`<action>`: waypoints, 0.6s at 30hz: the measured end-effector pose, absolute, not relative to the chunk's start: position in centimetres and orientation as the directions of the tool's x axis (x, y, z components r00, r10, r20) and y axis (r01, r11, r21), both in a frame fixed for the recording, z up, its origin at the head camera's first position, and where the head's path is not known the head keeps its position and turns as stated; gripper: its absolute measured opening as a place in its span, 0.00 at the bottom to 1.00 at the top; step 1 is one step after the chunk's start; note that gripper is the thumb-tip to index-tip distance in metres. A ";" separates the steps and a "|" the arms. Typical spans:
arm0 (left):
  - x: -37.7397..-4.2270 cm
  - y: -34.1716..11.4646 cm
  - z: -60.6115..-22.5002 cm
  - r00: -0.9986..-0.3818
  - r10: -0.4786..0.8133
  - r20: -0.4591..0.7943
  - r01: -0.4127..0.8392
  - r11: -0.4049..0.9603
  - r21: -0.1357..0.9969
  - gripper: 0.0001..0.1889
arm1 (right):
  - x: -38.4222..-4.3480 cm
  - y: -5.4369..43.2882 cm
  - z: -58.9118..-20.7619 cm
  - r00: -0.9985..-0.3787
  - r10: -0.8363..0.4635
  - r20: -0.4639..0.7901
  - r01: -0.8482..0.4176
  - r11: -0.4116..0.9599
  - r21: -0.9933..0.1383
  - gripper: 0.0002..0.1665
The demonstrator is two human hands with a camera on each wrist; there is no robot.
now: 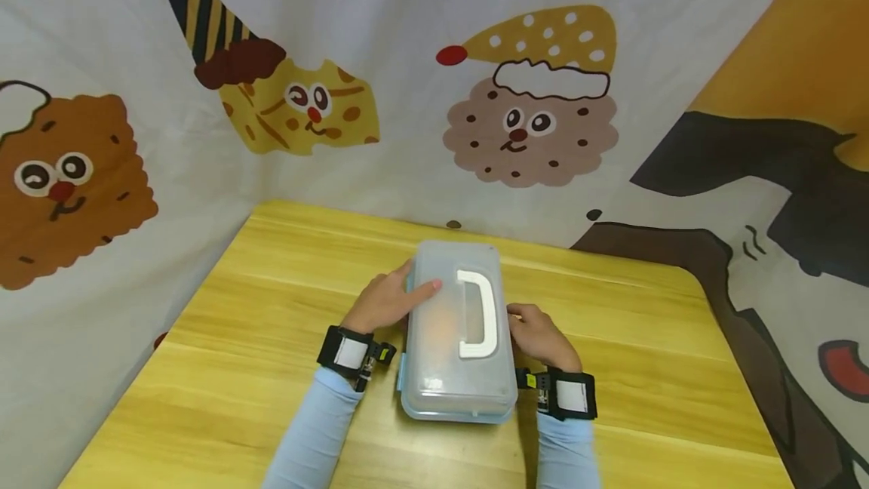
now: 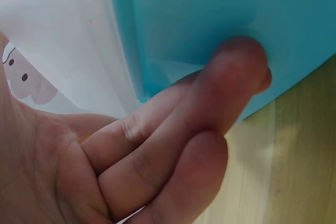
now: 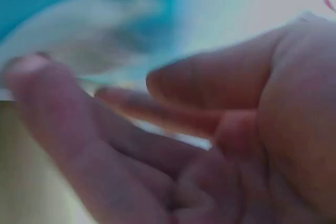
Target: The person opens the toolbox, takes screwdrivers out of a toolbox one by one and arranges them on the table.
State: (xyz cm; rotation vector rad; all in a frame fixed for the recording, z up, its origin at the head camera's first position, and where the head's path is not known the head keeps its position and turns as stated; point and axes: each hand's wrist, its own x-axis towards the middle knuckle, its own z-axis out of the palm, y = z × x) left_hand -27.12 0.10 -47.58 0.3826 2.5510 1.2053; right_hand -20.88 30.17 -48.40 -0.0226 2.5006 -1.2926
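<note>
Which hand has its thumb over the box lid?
The left hand: its thumb lies over the lid. The right hand is beside the box, no part over the lid.

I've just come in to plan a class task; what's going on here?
A person's left hand touches a plastic box at a wooden table, its thumb on the lid. The right hand is at the opposite side; blur hides whether it touches. The lid is on, with a white handle on top.
</note>
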 end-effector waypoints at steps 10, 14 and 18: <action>-27.1 0.0 -47.6 -0.925 0.354 -0.139 0.115 0.609 0.785 0.56 | -18.8 29.5 -44.7 -0.910 -0.256 -0.325 0.149 0.529 -0.835 0.29; -27.1 0.1 -47.6 -0.914 0.372 -0.159 0.114 0.614 0.781 0.56 | -18.2 29.3 -44.0 -0.922 -0.220 -0.319 0.144 0.570 -0.809 0.29; -27.1 0.2 -47.8 -0.919 0.370 -0.138 0.133 0.618 0.775 0.56 | -17.9 29.7 -43.4 -0.930 -0.223 -0.291 0.117 0.571 -0.813 0.30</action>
